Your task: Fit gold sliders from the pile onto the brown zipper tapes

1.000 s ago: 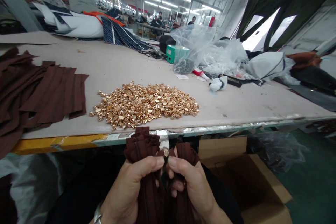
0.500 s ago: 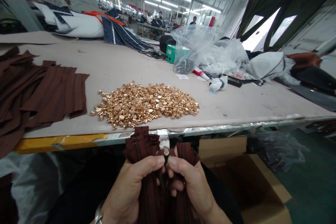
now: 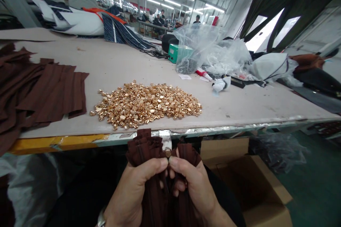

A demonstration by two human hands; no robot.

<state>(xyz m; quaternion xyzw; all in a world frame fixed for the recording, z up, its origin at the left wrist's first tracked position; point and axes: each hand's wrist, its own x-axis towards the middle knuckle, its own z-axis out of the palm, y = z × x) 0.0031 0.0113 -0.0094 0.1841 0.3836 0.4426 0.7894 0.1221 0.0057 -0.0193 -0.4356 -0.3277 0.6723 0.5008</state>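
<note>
Brown zipper tapes are bunched in both my hands, just below the table's front edge. My left hand (image 3: pixel 134 186) is closed around the left bundle of zipper tapes (image 3: pixel 145 149), its thumb pointing inward. Around the right bundle of zipper tapes (image 3: pixel 188 154) my right hand (image 3: pixel 195 181) is closed too. The two thumb tips nearly meet under a small gold zipper slider (image 3: pixel 167 153), which sits at a silvery fixture (image 3: pixel 165 138) on the table edge. The tape ends between my fingertips are mostly hidden. A pile of gold sliders (image 3: pixel 151 103) lies on the table ahead.
More brown zipper strips (image 3: pixel 50 92) lie on the table (image 3: pixel 253 103) at left. Farther back are a green box (image 3: pixel 173 54), clear plastic bags (image 3: pixel 213 48) and striped fabric (image 3: pixel 117 32). An open cardboard box (image 3: pixel 255 181) stands below right. People are in the background.
The view has shifted slightly, so the strips and pile appear a little farther left. Both hands keep their grip, with the thumb tips slightly closer together at the gold slider.
</note>
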